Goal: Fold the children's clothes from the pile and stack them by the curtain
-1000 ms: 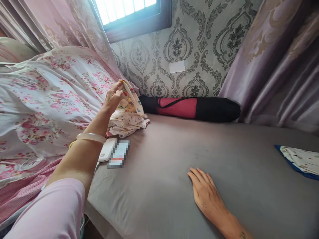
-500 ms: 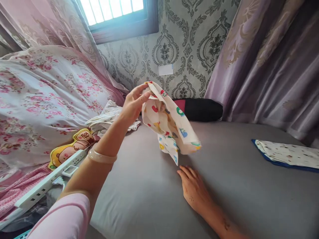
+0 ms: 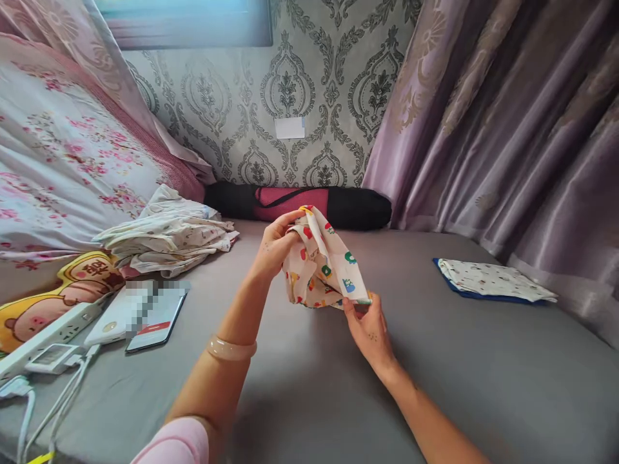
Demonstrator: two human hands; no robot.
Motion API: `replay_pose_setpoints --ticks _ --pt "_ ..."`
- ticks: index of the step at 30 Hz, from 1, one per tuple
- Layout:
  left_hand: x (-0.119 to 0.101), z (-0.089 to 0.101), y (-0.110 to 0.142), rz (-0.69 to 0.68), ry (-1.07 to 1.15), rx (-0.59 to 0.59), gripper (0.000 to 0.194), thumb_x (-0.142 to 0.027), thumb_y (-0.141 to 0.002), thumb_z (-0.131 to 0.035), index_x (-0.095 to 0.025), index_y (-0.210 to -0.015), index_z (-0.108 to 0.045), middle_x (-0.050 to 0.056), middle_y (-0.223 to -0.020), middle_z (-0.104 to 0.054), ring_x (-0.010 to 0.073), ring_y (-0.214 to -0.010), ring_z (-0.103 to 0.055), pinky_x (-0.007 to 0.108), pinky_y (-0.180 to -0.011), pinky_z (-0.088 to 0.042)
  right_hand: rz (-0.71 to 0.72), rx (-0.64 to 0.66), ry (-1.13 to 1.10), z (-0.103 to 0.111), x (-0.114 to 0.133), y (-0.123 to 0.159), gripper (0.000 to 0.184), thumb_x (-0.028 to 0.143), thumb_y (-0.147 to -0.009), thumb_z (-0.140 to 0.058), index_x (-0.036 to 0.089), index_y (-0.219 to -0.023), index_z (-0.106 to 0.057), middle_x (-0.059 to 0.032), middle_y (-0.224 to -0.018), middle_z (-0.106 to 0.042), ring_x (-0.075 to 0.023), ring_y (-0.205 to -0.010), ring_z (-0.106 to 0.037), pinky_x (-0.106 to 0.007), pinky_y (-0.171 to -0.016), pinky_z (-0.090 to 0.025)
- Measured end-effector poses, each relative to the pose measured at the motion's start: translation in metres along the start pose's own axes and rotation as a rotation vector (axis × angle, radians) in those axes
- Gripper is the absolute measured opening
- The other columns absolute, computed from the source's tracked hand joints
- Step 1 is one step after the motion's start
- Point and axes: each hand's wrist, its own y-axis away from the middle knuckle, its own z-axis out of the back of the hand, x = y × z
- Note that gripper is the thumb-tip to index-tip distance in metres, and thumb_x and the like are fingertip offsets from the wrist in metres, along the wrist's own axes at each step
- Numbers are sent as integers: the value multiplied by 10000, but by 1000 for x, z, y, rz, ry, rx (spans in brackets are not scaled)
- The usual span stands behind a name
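Observation:
A cream cloth (image 3: 322, 264) printed with small red, green and blue figures hangs in loose folds above the grey bed. My left hand (image 3: 280, 241), with a pale bangle on its wrist, pinches the upper edge of the cloth. At its lower right corner, my right hand (image 3: 370, 332) is closed on the edge between thumb and fingers. Whether the piece is a garment or a plain cloth, I cannot tell from the bunched folds.
Crumpled light clothes (image 3: 169, 235) lie at the left on the bed sheet (image 3: 300, 386). Nearer are a power strip (image 3: 62, 332) with cables, a phone-like slab (image 3: 159, 322) and a pig cushion (image 3: 72, 290). A black and pink roll bag (image 3: 358, 207) lies along the wall; folded cloth (image 3: 498, 280) lies right.
My right hand has risen from the bed and taken hold of the cloth's lower corner. My left hand has come lower with the cloth, and the view has shifted.

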Motion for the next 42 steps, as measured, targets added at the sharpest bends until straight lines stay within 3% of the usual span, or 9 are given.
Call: replay_pose_setpoints --ticks 4,11,17,20,25,30,35,38,42 --pt "-1 -16 10 101 89 168 320 -289 -687 -701 -157 -979 -711 28 -806 -717 137 -647 -623 226 -570 -481 44 -189 -47 11 -10 -20 703 576 -747 -652 168 -1258 -395 -200 -1308 -501 -235 -968 -633 -365 -777 -541" --pt "9 -26 22 223 197 312 341 -321 -659 -792 -168 -925 -643 -13 -726 -665 92 -542 -570 184 -490 -422 17 220 -277 24 -25 -37 409 448 -758 -651 206 -1081 -585 -70 -916 -687 -191 -752 -644 -352 -696 -543" --pt "2 -18 26 173 158 379 280 -267 -707 -755 -166 -952 -663 -4 -777 -670 84 -572 -579 170 -506 -437 183 74 -99 21 -22 -32 753 345 -673 -745 260 -1358 -443 -110 -1355 -544 -260 -1251 -503 -418 -973 -455" --pt "-8 -13 29 122 146 393 238 -245 -725 -737 -160 -941 -685 19 -819 -695 92 -594 -603 170 -516 -455 84 147 -41 14 -27 -33 586 382 -722 -696 222 -1264 -539 -101 -1213 -640 -270 -1136 -584 -409 -907 -489" --pt "-30 2 31 -1 183 227 248 -277 -707 -769 -166 -917 -699 33 -845 -716 123 -638 -650 195 -542 -509 -31 355 -170 20 -16 -34 377 535 -812 -591 180 -901 -680 -42 -786 -705 -218 -748 -648 -318 -665 -518" --pt "-46 26 31 -188 189 -176 182 -240 -673 -792 -193 -820 -696 -4 -793 -711 97 -616 -639 173 -544 -516 -178 420 -412 72 27 -31 409 505 -733 -746 196 -993 -680 -27 -811 -725 -154 -643 -647 -252 -608 -501" --pt "-30 23 28 22 79 -60 196 -142 -639 -732 -190 -829 -718 -11 -733 -708 110 -589 -636 182 -515 -497 -366 460 -365 126 15 -47 403 507 -747 -722 216 -1019 -664 -56 -827 -731 -192 -656 -672 -318 -648 -533" --pt "0 3 23 191 39 135 173 -142 -655 -651 -172 -807 -727 11 -739 -712 136 -624 -650 215 -554 -511 -333 195 84 138 -3 -62 249 433 -743 -687 195 -814 -662 -80 -772 -707 -220 -684 -654 -337 -647 -514" --pt "36 -24 19 280 -3 388 230 -135 -647 -554 -159 -797 -728 24 -783 -714 135 -663 -644 217 -592 -496 40 -160 529 111 19 -51 215 408 -840 -529 216 -803 -618 -87 -815 -679 -229 -797 -635 -353 -751 -490"
